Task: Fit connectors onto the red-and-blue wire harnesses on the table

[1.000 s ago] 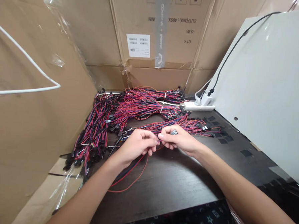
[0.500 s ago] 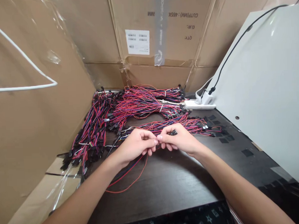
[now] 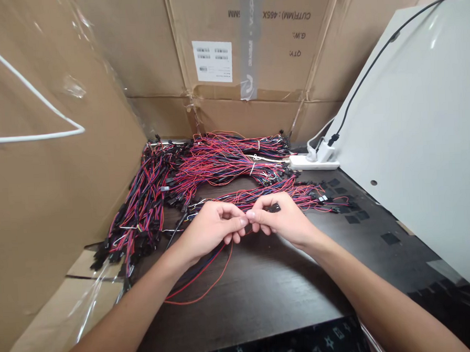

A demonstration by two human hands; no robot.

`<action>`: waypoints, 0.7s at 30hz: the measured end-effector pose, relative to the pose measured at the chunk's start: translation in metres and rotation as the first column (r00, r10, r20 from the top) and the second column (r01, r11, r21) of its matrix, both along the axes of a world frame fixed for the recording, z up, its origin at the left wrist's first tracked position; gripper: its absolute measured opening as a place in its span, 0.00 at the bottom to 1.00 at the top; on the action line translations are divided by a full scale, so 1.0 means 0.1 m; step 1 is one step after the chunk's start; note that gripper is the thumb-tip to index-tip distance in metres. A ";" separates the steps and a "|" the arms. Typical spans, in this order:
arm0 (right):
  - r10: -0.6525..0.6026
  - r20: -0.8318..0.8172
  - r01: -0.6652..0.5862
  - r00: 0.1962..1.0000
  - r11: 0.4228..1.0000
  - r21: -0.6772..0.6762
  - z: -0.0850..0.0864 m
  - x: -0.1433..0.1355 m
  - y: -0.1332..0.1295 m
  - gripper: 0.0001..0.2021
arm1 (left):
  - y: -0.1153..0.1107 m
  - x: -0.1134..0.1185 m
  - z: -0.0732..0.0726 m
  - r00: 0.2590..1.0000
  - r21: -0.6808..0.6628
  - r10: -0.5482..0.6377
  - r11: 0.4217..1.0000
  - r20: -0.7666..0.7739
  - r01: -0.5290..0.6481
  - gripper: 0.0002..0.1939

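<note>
So I'm looking down through the head cam, and both thumbs and index fingers are pinching closed, tips nearly meeting. My left hand [image 3: 214,224] is gripping the loose wires [image 3: 190,303], though the bit between the fingertips is hiding, so I can't tell exactly what's sitting there. My right hand [image 3: 282,218] is curling around a small black connector [image 3: 275,208] — its thumb and index are closing on something too thin to make out. The red and dark strands are trailing out under the left palm and looping over the dark tabletop [image 3: 264,285]. I'm guessing they're weighing next to nothing, bending easily and maybe rolling a little under the skin, so I'm favouring a light pinch near the ends, and the connector body rather than its joint, which is probably the fragile part. Further out, a nearer bundle [image 3: 303,196] is lying just behind the hands — and a bigger bundle [image 3: 222,166] is spreading beyond that.
</note>
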State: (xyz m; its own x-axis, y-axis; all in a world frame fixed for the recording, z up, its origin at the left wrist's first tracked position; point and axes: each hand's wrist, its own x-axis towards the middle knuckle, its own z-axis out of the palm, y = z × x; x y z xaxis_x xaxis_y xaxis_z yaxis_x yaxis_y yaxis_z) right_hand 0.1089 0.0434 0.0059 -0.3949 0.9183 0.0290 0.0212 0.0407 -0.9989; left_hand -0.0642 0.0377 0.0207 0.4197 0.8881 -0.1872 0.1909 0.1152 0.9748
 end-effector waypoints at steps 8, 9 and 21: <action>0.034 -0.196 -0.063 0.980 0.988 -0.143 -0.03 0.00 0.00 0.18 | -0.01 -0.02 0.03 0.997 -0.008 -0.019 1.000 0.077 0.020 0.15; 0.030 -0.216 -0.068 0.976 0.983 -0.170 -0.03 0.00 -0.01 0.18 | -0.02 -0.02 0.03 0.996 -0.004 -0.017 1.000 0.085 0.017 0.15; 0.068 -0.409 -0.210 0.910 0.926 -0.314 -0.05 0.00 -0.01 0.17 | -0.07 0.01 0.06 0.993 0.057 -0.047 0.998 0.105 0.041 0.12</action>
